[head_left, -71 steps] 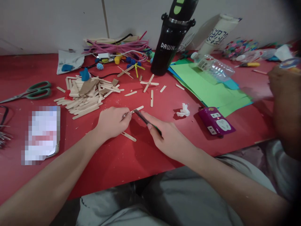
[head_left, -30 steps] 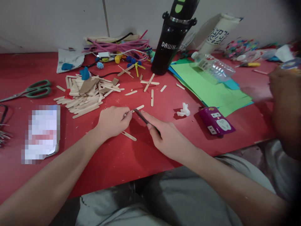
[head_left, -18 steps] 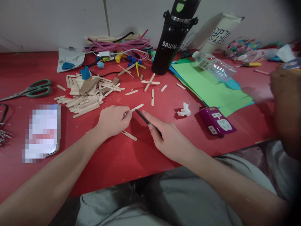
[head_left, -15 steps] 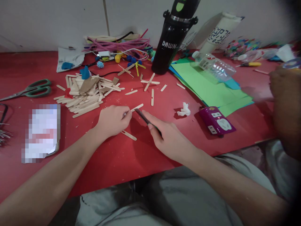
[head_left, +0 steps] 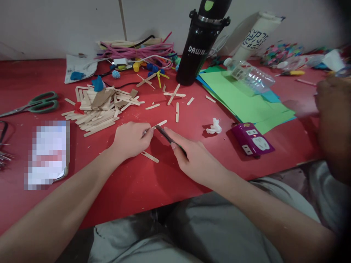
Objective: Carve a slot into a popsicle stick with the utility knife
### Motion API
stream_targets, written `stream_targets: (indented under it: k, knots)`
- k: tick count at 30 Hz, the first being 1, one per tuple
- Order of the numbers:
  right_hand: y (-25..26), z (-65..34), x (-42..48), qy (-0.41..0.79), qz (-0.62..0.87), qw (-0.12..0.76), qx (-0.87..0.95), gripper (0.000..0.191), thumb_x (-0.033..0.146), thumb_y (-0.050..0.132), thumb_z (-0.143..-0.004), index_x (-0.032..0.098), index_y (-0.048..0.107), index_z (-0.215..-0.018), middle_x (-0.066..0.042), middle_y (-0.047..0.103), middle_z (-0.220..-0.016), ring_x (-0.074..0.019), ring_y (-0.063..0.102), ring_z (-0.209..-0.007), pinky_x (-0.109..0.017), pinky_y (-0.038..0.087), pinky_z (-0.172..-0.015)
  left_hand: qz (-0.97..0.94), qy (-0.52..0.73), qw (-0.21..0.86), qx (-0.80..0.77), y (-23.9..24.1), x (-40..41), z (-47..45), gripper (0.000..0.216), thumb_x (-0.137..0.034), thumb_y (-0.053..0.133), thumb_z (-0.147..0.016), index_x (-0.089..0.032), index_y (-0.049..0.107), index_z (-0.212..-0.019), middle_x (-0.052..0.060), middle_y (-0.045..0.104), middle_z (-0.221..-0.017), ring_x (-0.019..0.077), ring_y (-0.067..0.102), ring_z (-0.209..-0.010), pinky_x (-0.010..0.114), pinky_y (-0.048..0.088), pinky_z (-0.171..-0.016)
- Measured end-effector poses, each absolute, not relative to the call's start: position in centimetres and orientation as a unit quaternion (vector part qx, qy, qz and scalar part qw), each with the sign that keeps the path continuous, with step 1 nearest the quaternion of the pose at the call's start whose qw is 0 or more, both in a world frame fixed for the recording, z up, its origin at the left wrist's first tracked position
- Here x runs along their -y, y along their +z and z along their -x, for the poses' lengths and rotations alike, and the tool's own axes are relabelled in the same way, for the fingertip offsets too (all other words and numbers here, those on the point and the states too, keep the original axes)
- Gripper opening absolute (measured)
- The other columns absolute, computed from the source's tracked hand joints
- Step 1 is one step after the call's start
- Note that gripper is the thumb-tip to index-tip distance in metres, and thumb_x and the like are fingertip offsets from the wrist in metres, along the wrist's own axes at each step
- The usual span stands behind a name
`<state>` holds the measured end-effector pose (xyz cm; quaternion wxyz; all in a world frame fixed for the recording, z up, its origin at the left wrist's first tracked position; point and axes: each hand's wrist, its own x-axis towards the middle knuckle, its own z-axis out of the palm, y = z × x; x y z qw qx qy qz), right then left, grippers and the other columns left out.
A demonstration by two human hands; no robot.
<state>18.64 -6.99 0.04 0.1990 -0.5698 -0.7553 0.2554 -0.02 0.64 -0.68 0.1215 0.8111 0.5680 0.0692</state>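
Nearer the person than the stick pile (head_left: 95,118): one wooden stick (head_left: 161,123), pinched by the left hand (head_left: 131,138), apparently to steady it; right hand (head_left: 193,156) grips a knife (head_left: 164,134), tip at the stick.

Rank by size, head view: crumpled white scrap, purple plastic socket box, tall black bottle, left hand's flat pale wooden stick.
Black bottle
Purple socket box
White scrap
Wooden stick, partly hidden by the left hand

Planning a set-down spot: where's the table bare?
Table mostly bare between its front edge and the loose stick by the left hand; also behind the scissors, left of the packet. Crowded: by the wall from cords to flask, and the stick pile.
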Motion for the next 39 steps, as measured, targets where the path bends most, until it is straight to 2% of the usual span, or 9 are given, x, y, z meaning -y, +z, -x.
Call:
stream_targets:
  k: [5,12,18,22,28,39]
  knots:
    - [0.11,-18.57,6.89,0.256,0.568,0.182,0.761,0.059,0.012,0.039,-0.089,0.016,0.038,-0.148,-0.009,0.071,-0.095,-0.0182,0.063,-0.074,-0.030,0.047,-0.066,-0.813,0.064,0.116,-0.567,-0.71,-0.60,0.04,0.035,-0.040,0.037,-0.087,-0.020,0.048,-0.061,0.003,0.057,-0.060,0.0165,0.050,-0.060,0.030,0.020,-0.052]
    - [0.09,-18.37,6.83,0.251,0.564,0.164,0.769,0.062,0.009,0.038,-0.087,0.015,0.037,-0.148,-0.009,0.068,-0.091,-0.0179,0.060,-0.074,-0.029,0.047,-0.068,-0.815,0.055,0.117,-0.564,-0.54,-0.56,0.01,0.032,-0.037,0.038,-0.087,-0.021,0.055,-0.065,0.004,0.062,-0.065,0.0189,0.055,-0.065,0.030,0.021,-0.053]
    - [0.50,-18.21,6.93,0.248,0.562,0.140,0.777,0.060,0.010,0.039,-0.087,0.017,0.041,-0.146,-0.012,0.069,-0.101,-0.0196,0.062,-0.078,-0.031,0.048,-0.068,-0.816,0.065,0.126,-0.561,-0.43,-0.65,0.07,0.035,-0.039,0.037,-0.089,-0.020,0.054,-0.064,0.004,0.062,-0.065,0.0189,0.055,-0.066,0.030,0.022,-0.053]
    - [0.52,-18.52,7.02,0.260,0.568,0.166,0.763,0.057,0.012,0.039,-0.089,0.015,0.042,-0.146,-0.010,0.071,-0.098,-0.0187,0.064,-0.075,-0.030,0.048,-0.067,-0.816,0.059,0.133,-0.560,-0.39,-0.73,0.14,0.037,-0.042,0.036,-0.089,-0.021,0.054,-0.064,0.004,0.060,-0.064,0.0185,0.053,-0.064,0.030,0.021,-0.053]
    - [0.17,-18.74,7.07,0.263,0.570,0.205,0.751,0.054,0.015,0.039,-0.091,0.015,0.043,-0.145,-0.011,0.072,-0.105,-0.0201,0.066,-0.083,-0.032,0.051,-0.071,-0.813,0.064,0.137,-0.562,-0.47,-0.75,0.19,0.037,-0.042,0.037,-0.089,-0.021,0.052,-0.063,0.003,0.059,-0.063,0.0183,0.052,-0.064,0.030,0.021,-0.053]
    - [0.06,-18.67,7.00,0.253,0.568,0.202,0.757,0.054,0.016,0.039,-0.091,0.017,0.042,-0.145,-0.009,0.072,-0.097,-0.0201,0.066,-0.083,-0.031,0.050,-0.072,-0.815,0.060,0.142,-0.559,-0.35,-0.76,0.18,0.037,-0.041,0.038,-0.089,-0.021,0.057,-0.065,0.004,0.061,-0.064,0.0183,0.053,-0.065,0.031,0.021,-0.053]
